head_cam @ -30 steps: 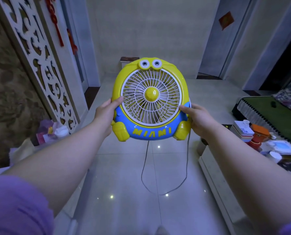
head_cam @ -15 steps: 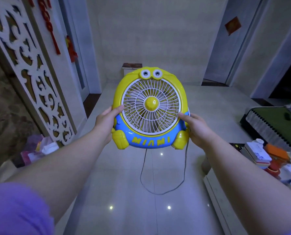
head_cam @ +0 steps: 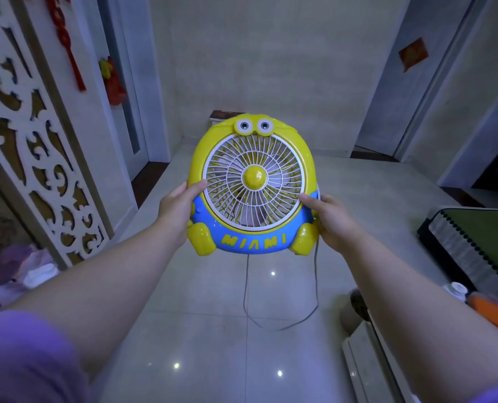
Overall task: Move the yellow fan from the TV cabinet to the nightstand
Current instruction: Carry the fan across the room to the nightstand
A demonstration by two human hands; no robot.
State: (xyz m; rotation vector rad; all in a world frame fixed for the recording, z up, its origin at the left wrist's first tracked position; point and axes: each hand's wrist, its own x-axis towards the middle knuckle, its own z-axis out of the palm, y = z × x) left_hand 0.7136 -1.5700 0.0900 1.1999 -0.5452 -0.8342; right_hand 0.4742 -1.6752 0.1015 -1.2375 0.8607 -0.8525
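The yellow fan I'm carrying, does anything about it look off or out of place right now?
One thing: the yellow fan's grey cord hangs loose below it in a long loop above the tiled floor, not gathered up. Otherwise the fan is upright and looks undamaged, gripped at its sides by the left hand and right hand.

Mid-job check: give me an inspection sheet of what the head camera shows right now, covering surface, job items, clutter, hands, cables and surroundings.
Surface: glossy tiled floor below; no nightstand identifiable.
Job's things: yellow fan held upright in the air, grille facing the camera.
Clutter: bags and cloth at lower left; small items on a ledge at right.
Hands: left hand and right hand grip the fan's opposite sides.
Cables: fan cord hangs in a loop beneath.
Surroundings: carved screen left, closed door right, small stand by the far wall.
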